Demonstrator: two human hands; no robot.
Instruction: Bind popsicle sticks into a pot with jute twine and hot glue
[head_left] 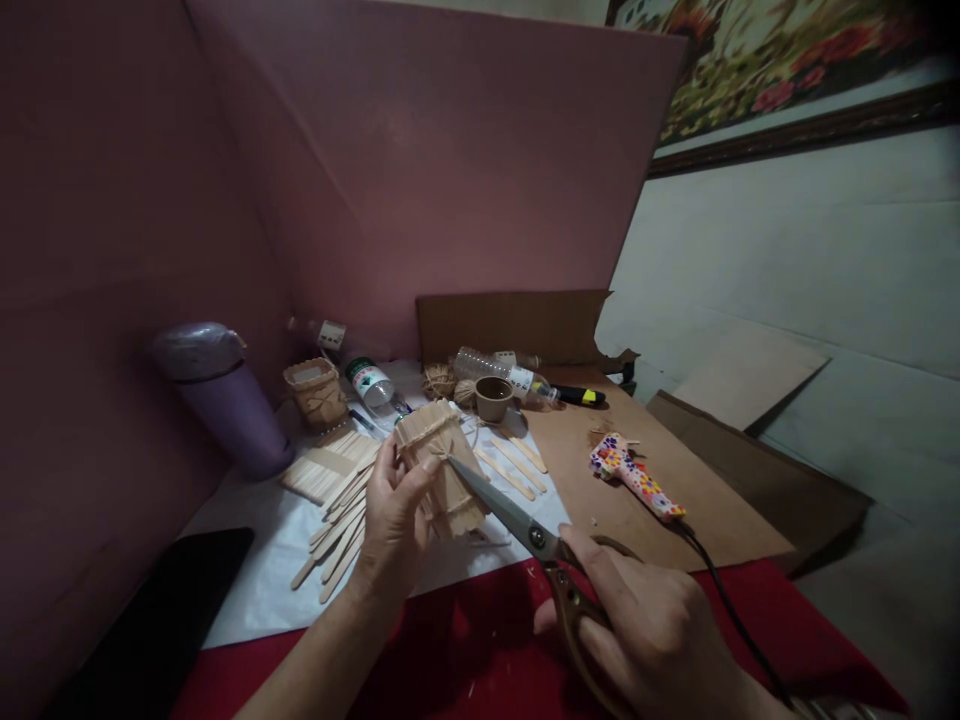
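Left hand [394,505] raised, pinching stick panel [455,490], right hand [649,615] lower, curled round scissors [537,538]

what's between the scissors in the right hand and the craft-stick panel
Nothing visible. The tips of the scissors in the right hand lie over the craft-stick panel, near the thumb of the left hand; whether they touch it is unclear.

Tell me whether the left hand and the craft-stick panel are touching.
Touching. The head view shows the left hand gripping the craft-stick panel, its thumb laid over the panel's face.
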